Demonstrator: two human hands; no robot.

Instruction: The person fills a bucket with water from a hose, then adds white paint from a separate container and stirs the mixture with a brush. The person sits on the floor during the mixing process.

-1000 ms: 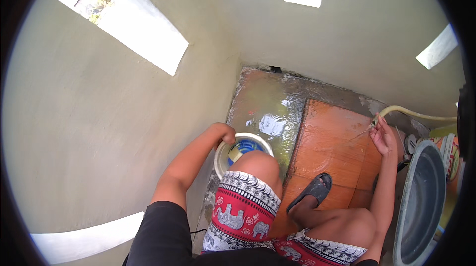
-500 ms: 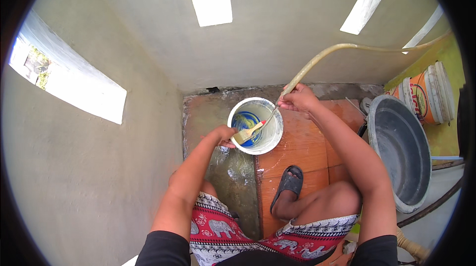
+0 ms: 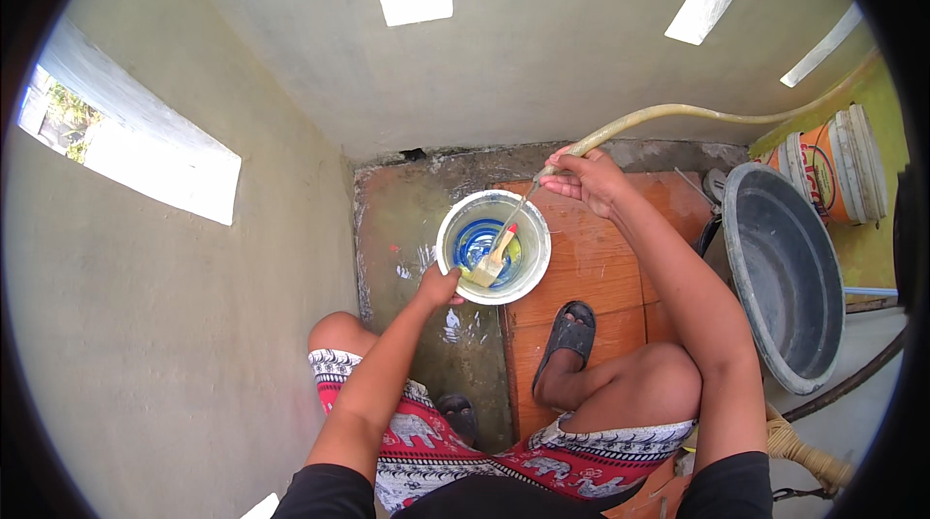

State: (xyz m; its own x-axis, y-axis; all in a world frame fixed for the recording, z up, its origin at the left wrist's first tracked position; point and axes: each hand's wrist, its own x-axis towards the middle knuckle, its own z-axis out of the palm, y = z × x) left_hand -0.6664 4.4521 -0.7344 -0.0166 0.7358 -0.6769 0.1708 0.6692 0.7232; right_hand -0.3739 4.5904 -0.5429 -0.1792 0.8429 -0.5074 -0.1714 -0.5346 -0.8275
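My left hand (image 3: 442, 287) grips the near-left rim of a white bucket (image 3: 537, 265), thumb over the edge and fingers mostly hidden outside. Inside the bucket is a flat paintbrush (image 3: 494, 264) with a pale wooden handle tipped in red, its pale bristles towards my left hand. Blue and yellow show at the bucket's bottom. My right hand (image 3: 584, 180) is closed round the end of a yellowish hose (image 3: 639, 116), held above and to the right of the bucket. A thin stream of water (image 3: 516, 210) runs from the hose into it.
On the right stand a large dark basin (image 3: 783, 277) and an orange-and-white bucket (image 3: 833, 170) lying on its side. Orange tiles (image 3: 601, 258) and wet grey concrete (image 3: 392, 219) make up the floor. Walls with slots rise at the left and back. My sandalled foot (image 3: 567, 345) is near the bucket.
The paintbrush has turned more upright, its bristles now lower in the bucket. My left hand has slid slightly down along the rim. My left knee has moved outward. Water still runs from the hose.
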